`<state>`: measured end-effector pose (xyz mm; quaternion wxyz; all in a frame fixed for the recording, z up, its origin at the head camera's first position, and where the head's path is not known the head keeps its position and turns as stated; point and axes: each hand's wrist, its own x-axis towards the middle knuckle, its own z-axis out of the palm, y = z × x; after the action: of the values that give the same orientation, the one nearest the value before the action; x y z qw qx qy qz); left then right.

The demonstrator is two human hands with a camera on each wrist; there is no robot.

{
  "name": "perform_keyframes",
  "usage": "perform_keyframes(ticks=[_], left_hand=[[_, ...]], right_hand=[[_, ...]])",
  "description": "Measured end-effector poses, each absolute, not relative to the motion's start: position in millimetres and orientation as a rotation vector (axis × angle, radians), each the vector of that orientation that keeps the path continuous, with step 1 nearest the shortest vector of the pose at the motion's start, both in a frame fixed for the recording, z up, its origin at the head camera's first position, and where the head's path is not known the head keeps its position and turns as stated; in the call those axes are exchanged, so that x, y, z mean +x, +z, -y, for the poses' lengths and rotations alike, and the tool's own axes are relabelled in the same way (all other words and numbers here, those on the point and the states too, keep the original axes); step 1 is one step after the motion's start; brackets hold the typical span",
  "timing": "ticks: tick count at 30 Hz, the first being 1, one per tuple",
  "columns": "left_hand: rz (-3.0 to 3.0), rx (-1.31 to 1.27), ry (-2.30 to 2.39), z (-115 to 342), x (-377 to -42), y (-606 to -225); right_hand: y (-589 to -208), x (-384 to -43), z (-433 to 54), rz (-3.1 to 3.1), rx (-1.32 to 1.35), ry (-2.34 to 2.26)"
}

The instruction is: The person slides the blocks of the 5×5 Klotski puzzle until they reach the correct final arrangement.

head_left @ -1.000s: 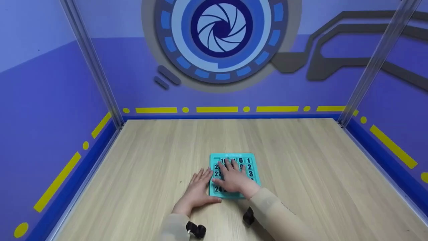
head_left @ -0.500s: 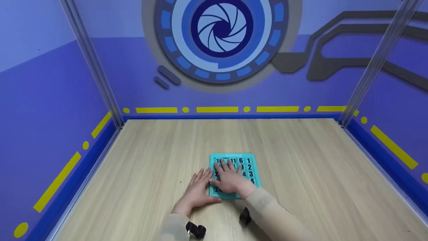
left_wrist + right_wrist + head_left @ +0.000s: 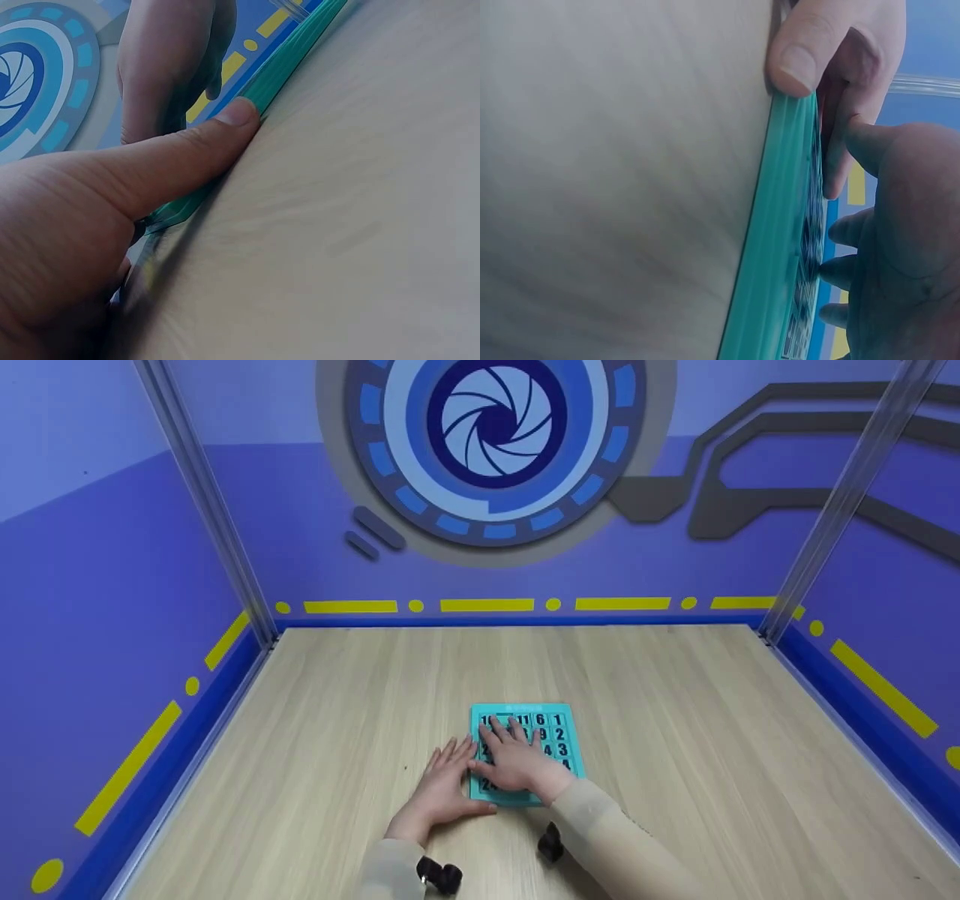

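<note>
A teal number slide puzzle (image 3: 577, 750) lies flat on the table, its tiles printed with black numbers. My left hand (image 3: 442, 791) brackets its near left corner, fingers extended along the left side. In the left wrist view the left thumb (image 3: 180, 161) lies straight against the near edge. Over the tiles spreads my right hand (image 3: 517, 761), fingertips down on the upper left part of the board. A gap shows in the top row, between the 10 and the 11. The right palm hides the lower middle tiles.
The wood-grain table (image 3: 360, 697) extends around the puzzle on all sides. Blue printed panels (image 3: 480, 577) with yellow dashes enclose it at the back, left and right. A black wrist camera (image 3: 440, 875) is strapped below each hand.
My right hand has shifted slightly left across the tiles. The 10 tile has slid left into the top left corner, moving the gap one place right. My left hand stays put.
</note>
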<state>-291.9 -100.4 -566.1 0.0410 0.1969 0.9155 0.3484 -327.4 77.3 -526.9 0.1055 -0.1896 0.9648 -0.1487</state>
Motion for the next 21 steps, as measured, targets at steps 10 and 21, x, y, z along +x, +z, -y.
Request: perform_keyframes(ticks=[10, 21], left_hand=[[-2.81, 0.591, 1.054, 99.0, -291.4, -565.8], [-2.825, 0.575, 1.043, 99.3, -292.4, -566.8]], right_hand=[[-523.5, -325.0, -87.0, -2.876, -0.507, -0.445], [-522.9, -325.6, -109.8, -2.907, -0.433, -0.466]])
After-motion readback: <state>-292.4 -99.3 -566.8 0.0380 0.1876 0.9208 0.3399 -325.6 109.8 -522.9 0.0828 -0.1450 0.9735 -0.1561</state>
